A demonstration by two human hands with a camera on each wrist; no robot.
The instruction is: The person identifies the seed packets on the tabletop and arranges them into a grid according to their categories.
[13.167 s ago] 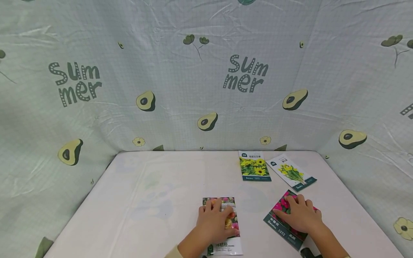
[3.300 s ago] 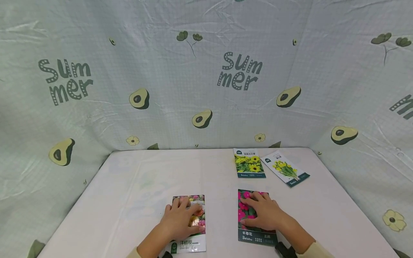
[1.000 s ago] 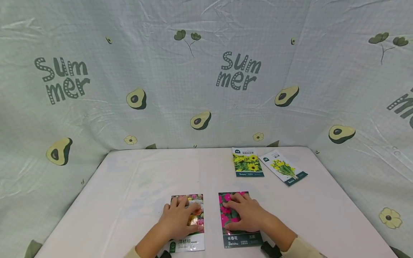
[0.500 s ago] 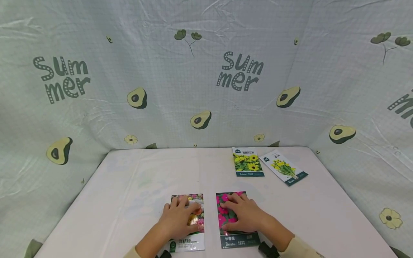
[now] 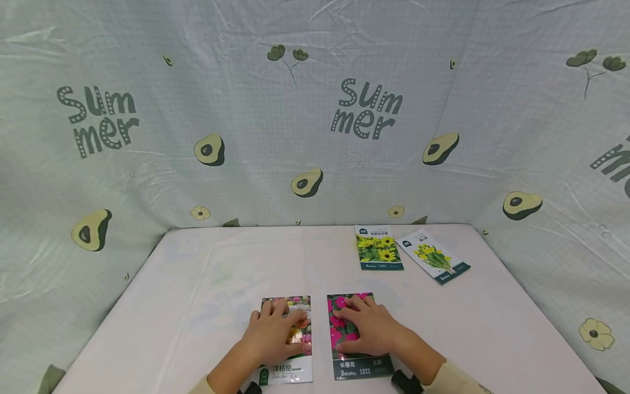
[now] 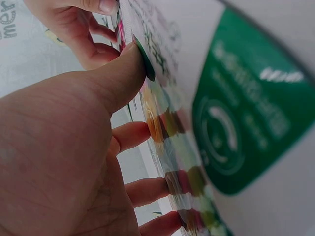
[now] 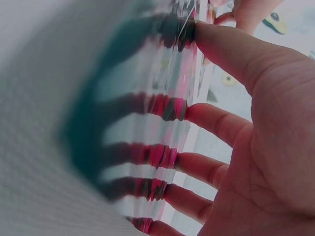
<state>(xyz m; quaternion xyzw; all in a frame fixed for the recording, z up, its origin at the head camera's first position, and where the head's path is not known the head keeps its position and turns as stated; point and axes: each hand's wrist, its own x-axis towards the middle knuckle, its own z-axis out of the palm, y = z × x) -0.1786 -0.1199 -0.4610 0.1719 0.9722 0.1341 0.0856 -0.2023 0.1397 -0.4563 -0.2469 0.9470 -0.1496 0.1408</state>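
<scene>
Two seed packets lie side by side near the front of the white table, a narrow gap between them. My left hand rests its spread fingertips on the packet with multicoloured blooms, which has a white lower band. On the pink-flower seed packet, with its dark green lower band, my right hand presses its fingertips and thumb. Both wrist views show fingertips touching the glossy faces: the left hand on one packet, the right hand on the other. The hands cover part of each flower picture.
Farther back on the table lie a seed packet with yellow daisy-like flowers and a tilted white packet with a yellow bouquet, corners nearly meeting. A pale avocado-print sheet hangs behind and at the sides.
The pink-flower packet, slanted at the right earlier, has been slid left by my right hand and now lies nearly straight. The multicoloured packet sits farther left than at first. Lately only slight leftward sliding shows.
</scene>
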